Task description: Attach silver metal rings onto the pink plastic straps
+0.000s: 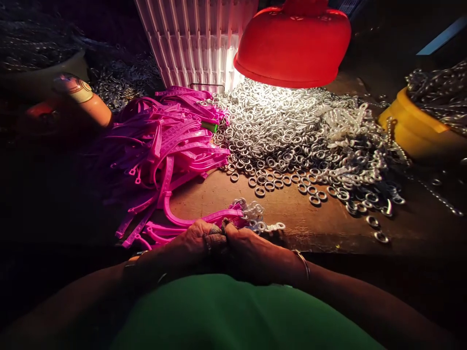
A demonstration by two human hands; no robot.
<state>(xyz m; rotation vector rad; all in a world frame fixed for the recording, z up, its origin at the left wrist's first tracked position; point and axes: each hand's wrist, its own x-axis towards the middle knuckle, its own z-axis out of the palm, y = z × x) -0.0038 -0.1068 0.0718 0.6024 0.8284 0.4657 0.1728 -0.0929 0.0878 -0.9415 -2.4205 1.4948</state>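
My left hand (195, 239) and my right hand (253, 247) meet at the table's front edge, fingertips pressed together. Dark wrapping shows around some fingers. Whatever is pinched between them is too dark and hidden to make out. Just beyond the knuckles, pink plastic straps (186, 219) lie with a small cluster of pale metal chain links (253, 212) at their right ends. A large heap of pink straps (171, 131) spreads on the left. To its right, a big pile of loose silver rings (277, 126) covers the tabletop, with chain pieces (359, 160) among them.
A red lamp shade (294, 46) hangs low over the rings. Behind stands a ribbed white panel (197, 41). At right is a yellow container (416, 124) of chain; at left, an orange bottle-like object (93, 107). A few rings (381, 236) lie near the wooden table's (314, 228) front edge.
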